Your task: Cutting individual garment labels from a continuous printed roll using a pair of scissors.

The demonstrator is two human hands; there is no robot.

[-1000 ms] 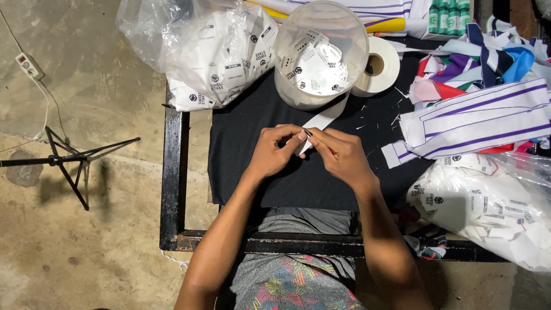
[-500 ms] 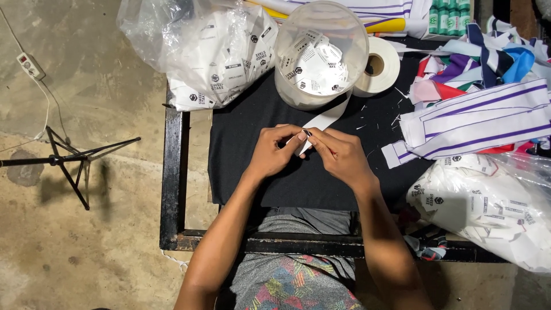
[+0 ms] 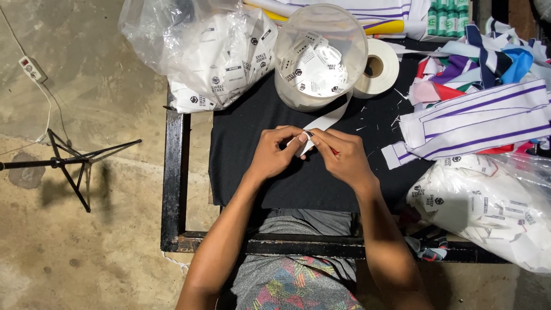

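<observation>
White label tape (image 3: 322,123) runs as a strip on a diagonal, its long axis rising up and right from the hands toward the roll (image 3: 377,67) behind the clear tub (image 3: 319,54) of cut labels. Its near end is pinched between left hand (image 3: 274,154) and right hand (image 3: 340,158), both closed on it above the black surface (image 3: 241,143); something small, perhaps a cutter, shows at the fingertips. Nothing has visibly shifted since the earlier frame.
</observation>
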